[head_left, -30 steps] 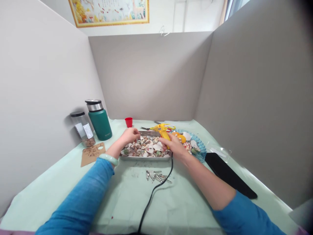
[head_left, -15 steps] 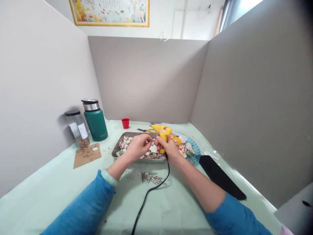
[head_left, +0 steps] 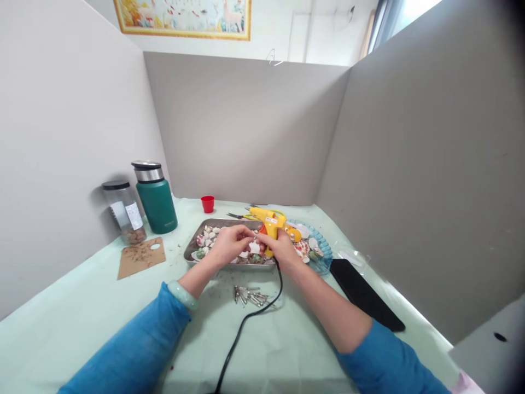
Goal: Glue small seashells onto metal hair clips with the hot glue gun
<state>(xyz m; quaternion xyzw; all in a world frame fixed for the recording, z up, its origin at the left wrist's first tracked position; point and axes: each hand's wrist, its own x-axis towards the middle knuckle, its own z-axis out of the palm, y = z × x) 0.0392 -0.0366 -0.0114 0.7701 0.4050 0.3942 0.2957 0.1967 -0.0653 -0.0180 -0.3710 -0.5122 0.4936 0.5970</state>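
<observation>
Backdrop: grey panels [head_left: 246, 131] stand along the left, far and right sides of a table under pale green cloth [head_left: 82, 334].
Left end: black-lidded clear jar [head_left: 125, 210], brown card [head_left: 141, 258] with dark crumbs on it just nearer, then a green bottle [head_left: 156, 205].
Far side: red cup [head_left: 207, 204], standing beyond the tray.
Metal tray [head_left: 246, 267]: holds mixed seashells [head_left: 210, 235]; these should be light, hard and slick, the thin ones brittle, so best lifted by the rim with a gentle pinch.
Left hand [head_left: 232, 244]: over the tray, fingertips bunched near the right hand's; too small to tell whether they meet or pinch anything.
Metal clips [head_left: 251, 296]: loose pile on the near side of the tray; probably stiff and springy.
Yellow glue gun [head_left: 269, 220]: above the tray's right part, barrel pointing left; likely light, rigid plastic, best held by the handle, away from a possibly hot nozzle. Its black cord [head_left: 241, 328] runs to the near edge and may drag.
Right hand [head_left: 283, 251]: fingers closed around that handle.
Right end: blue scalloped plate [head_left: 327, 261] bearing more shells, then a flat black slab [head_left: 365, 293].
</observation>
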